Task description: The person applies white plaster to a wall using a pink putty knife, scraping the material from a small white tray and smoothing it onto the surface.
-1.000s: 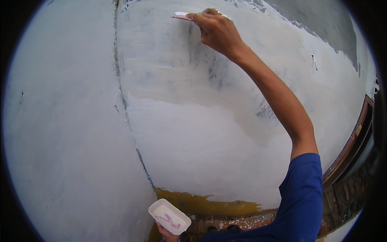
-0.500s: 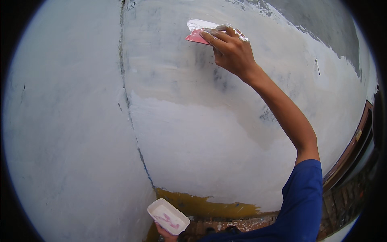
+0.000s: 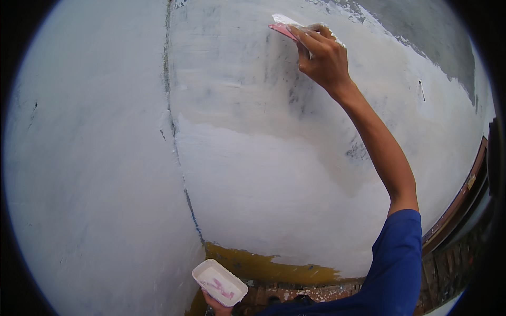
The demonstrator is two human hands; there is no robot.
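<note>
My right hand (image 3: 328,62) reaches high up the wall, fingers pinched around a pink putty spreader (image 3: 283,30). White putty is heaped along the spreader and smeared over the fingers. The spreader is close against the wall (image 3: 253,174); I cannot tell how much of its edge touches. Low down, my left hand (image 3: 217,306) grips a white rectangular plastic tub (image 3: 230,273) from below and is partly hidden by it. Inside the tub lie white putty and some pinkish streaks.
A cracked corner seam (image 3: 167,79) divides the left wall (image 3: 100,158) from the one I face. Bare grey plaster (image 3: 437,31) shows at the upper right, a mustard-yellow band (image 3: 263,267) at the wall's foot. A brown wooden frame (image 3: 464,192) stands at the right.
My right hand and the spreader have moved to the right and slightly up across the wall. The view has shifted a little; the left hand still holds the tub in much the same place.
</note>
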